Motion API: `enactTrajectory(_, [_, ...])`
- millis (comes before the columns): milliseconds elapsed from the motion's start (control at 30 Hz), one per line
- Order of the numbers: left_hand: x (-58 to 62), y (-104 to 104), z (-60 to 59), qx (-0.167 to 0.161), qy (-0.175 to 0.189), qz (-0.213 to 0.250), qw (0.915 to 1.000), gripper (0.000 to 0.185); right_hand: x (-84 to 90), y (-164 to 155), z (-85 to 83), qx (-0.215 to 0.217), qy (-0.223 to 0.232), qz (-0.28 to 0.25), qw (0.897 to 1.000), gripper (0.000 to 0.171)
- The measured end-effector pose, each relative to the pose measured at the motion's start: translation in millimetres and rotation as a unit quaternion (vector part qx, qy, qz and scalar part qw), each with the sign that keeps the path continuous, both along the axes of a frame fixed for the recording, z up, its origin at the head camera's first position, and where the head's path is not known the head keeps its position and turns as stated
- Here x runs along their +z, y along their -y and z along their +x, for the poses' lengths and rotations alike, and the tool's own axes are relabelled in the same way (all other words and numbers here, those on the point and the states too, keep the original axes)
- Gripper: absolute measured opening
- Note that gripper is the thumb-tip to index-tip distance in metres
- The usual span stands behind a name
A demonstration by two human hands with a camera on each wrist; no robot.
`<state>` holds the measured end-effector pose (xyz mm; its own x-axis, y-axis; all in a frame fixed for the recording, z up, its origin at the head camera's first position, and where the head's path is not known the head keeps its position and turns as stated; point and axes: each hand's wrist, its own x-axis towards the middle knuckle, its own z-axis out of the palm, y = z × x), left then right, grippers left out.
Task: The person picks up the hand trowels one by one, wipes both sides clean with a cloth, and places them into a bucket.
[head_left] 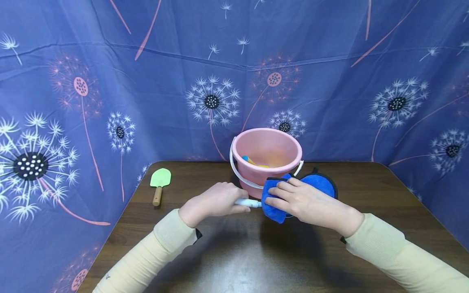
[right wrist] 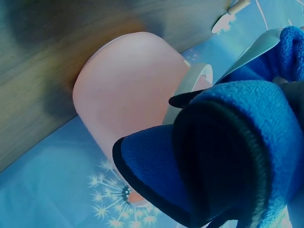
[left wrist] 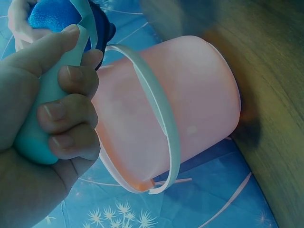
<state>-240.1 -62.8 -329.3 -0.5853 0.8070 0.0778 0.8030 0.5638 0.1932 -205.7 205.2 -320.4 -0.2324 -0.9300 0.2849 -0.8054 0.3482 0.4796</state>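
Observation:
My left hand grips the pale handle of a tool in front of the bucket, fingers curled around it. In the right wrist view its thin, flat pale blade shows, partly covered by a blue cloth with black edging. My right hand holds that cloth, fingers bent over it, against the tool's far end. Part of the cloth hangs out beyond the hand to the right. Just behind both hands stands the pink bucket, upright, its white handle lowered over the front.
Inside the bucket lies a blue-and-yellow item, mostly hidden by the wall. A small trowel with a green blade and wooden handle lies at the left of the brown table. Dandelion-patterned blue fabric hangs behind and beside the table.

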Motion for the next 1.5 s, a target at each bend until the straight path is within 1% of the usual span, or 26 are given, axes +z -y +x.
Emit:
enactTrajectory(167, [0.7, 1.3, 0.5, 0.001, 0.000, 0.003, 1.0000, 0.018, 1.1, -4.0, 0.8, -0.010, 0.006, 0.010, 1.000, 0.068])
enactTrajectory(333, [-0.5, 3.4, 1.1, 0.005, 0.001, 0.002, 1.0000, 0.018, 0.5, -7.9, -0.1, -0.006, 0.006, 0.011, 1.000, 0.063])
enactTrajectory(533, [-1.1, 6.5, 1.9, 0.009, -0.011, 0.001, 0.9999, 0.018, -0.7, -13.5, -0.2, -0.013, 0.013, 0.010, 1.000, 0.059])
enactTrajectory(767, [-0.6, 11.5, 3.3, 0.012, -0.027, 0.001, 0.9996, 0.019, -0.8, -19.4, 1.7, -0.025, 0.017, 0.017, 0.999, 0.061])
enactTrajectory(933, [-0.5, 13.1, 3.2, 0.013, -0.025, -0.001, 0.9996, 0.019, -1.0, -23.8, 2.3, -0.032, 0.020, 0.018, 0.999, 0.062])
enactTrajectory(1267, [-1.5, 19.0, 3.2, 0.011, -0.037, 0.000, 0.9992, 0.019, -1.9, -33.2, 3.5, -0.040, 0.027, 0.015, 0.999, 0.063])
enactTrajectory(1500, [-0.8, 26.3, 2.3, 0.020, -0.038, 0.000, 0.9991, 0.017, -4.6, -41.3, 4.1, -0.059, 0.030, 0.017, 0.998, 0.067])
